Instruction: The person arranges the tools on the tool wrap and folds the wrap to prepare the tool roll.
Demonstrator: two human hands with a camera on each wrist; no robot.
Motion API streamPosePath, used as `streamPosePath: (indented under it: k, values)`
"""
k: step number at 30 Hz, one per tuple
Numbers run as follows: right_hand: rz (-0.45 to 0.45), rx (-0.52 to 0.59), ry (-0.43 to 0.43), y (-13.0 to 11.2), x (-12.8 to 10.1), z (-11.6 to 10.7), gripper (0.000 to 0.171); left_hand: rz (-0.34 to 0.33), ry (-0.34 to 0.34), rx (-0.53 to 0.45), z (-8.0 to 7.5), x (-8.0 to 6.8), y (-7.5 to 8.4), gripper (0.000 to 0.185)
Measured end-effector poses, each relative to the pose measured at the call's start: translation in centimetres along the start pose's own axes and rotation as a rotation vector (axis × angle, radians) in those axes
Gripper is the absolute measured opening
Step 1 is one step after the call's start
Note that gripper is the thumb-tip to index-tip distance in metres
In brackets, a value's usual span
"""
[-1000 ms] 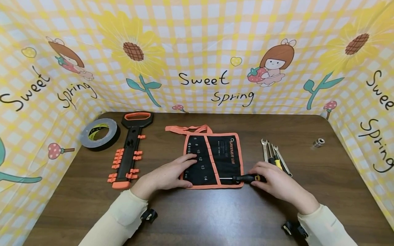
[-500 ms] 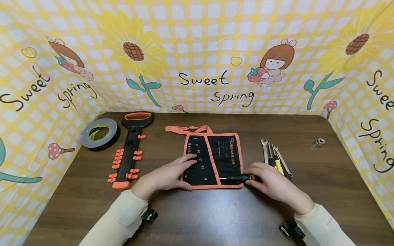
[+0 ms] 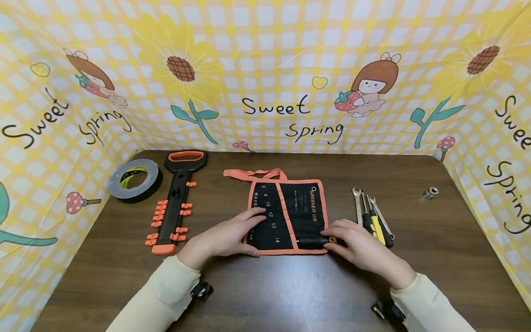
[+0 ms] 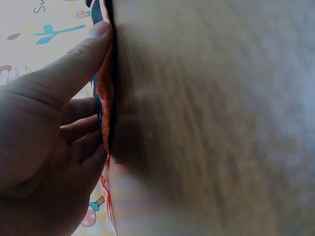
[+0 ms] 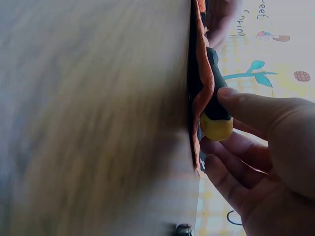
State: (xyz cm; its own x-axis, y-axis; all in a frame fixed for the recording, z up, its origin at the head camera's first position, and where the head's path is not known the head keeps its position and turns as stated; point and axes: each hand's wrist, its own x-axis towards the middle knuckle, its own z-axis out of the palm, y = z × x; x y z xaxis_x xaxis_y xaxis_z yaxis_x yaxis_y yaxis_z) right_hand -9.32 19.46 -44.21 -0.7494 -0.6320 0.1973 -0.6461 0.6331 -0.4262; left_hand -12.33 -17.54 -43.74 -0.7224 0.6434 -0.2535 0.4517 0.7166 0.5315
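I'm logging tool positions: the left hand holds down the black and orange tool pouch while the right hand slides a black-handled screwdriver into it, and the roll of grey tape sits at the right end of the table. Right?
Not quite. The roll of grey tape sits at the left end of the table, beside the orange and black holder; the head view shows it. The rest holds: the left hand presses on the tool pouch and the right hand grips the screwdriver at its edge.

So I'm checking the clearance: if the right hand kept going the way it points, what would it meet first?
Probably the pouch: the right hand points left, holding a screwdriver at the pouch's right edge, with the left hand beyond.
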Motion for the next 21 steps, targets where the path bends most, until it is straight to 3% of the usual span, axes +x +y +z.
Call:
streamPosePath:
  k: [14,21]
  values:
    - [0.022,0.044,-0.031,-0.21,0.57,0.31,0.021,-0.005,-0.001,0.002,0.02,0.03,0.02,0.09]
    - [0.028,0.008,-0.007,-0.26,0.68,0.66,0.021,-0.008,0.002,-0.001,0.1,0.07,0.16,0.09]
